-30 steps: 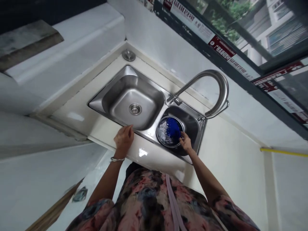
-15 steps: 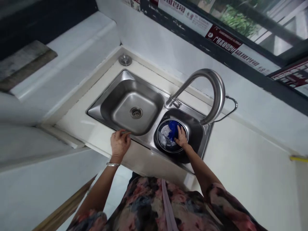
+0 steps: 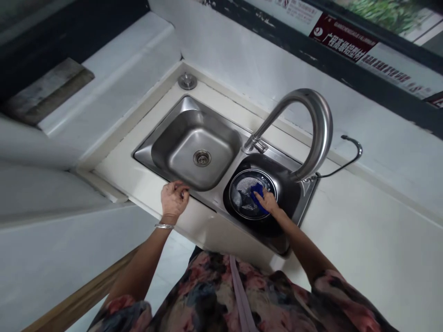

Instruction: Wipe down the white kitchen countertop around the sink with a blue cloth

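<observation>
My right hand (image 3: pixel 267 202) reaches into a round metal basin (image 3: pixel 247 184) with a dotted bottom, its fingers closed on a bright blue cloth (image 3: pixel 256 190). The basin stands in the right sink bowl (image 3: pixel 292 196). A pale, translucent item (image 3: pixel 236 197) lies at the basin's left side; its kind is unclear. By the front rim of the left sink bowl (image 3: pixel 185 162), my left hand (image 3: pixel 174 199) has its fingers curled in to the thumb. Whatever is between them, if anything, is too small to make out.
A tall curved faucet (image 3: pixel 320 124) arches over the right bowl. Behind the sink, a thin bent tube (image 3: pixel 358 152) sticks up near the wall. A round metal fitting (image 3: pixel 187 81) sits at the back left corner. White countertop (image 3: pixel 367 240) extends to the right.
The blue cloth, spread out in the basin before, is now bunched in my right hand. My left fingers have curled in from the sink rim. The camera view has shifted slightly.
</observation>
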Motion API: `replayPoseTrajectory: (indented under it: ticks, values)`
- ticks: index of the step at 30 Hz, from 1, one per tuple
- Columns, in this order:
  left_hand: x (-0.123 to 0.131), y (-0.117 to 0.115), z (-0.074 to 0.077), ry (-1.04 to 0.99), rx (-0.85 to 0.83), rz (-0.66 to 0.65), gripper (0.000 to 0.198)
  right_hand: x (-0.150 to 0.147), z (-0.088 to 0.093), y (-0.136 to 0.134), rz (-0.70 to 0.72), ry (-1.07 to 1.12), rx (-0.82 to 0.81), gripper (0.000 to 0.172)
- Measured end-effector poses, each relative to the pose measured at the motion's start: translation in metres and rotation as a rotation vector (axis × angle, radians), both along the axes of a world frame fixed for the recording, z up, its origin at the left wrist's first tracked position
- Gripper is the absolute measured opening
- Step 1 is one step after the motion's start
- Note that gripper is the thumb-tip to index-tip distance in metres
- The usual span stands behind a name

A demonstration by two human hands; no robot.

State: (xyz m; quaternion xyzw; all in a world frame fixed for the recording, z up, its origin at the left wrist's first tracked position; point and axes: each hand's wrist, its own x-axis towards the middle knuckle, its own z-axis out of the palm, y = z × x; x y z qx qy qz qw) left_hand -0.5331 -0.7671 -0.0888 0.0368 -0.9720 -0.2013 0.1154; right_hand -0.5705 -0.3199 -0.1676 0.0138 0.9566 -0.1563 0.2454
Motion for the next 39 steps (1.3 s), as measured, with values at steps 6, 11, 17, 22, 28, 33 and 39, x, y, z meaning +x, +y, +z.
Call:
replayPoseTrajectory:
  ticks: [6,11,17,22,28,33,39]
  values:
    - [0.000,-0.001,-0.002,-0.001,0.011,0.009,0.025,-0.026,0.026,-0.023,0.765,0.009,0.063,0.056]
    - [0.001,0.001,0.000,-0.036,0.034,0.049,0.026,-0.093,0.028,-0.046,0.841,0.078,0.109,0.058]
    - [0.000,0.001,-0.001,-0.047,0.054,0.051,0.025,-0.085,0.019,-0.001,0.506,0.092,0.322,0.056]
    - [-0.003,0.001,-0.002,-0.053,0.076,0.043,0.024,-0.007,0.007,-0.011,0.146,-0.028,0.429,0.056]
    - [-0.006,0.003,0.001,-0.064,0.073,0.055,0.024,0.034,-0.001,-0.071,0.144,-0.117,0.301,0.054]
    - [-0.005,0.006,0.004,-0.059,0.070,0.057,0.023,-0.003,0.008,-0.075,0.275,-0.095,0.170,0.055]
    - [-0.006,0.007,0.002,-0.050,0.075,0.069,0.022,-0.052,0.025,-0.030,0.292,-0.078,0.352,0.062]
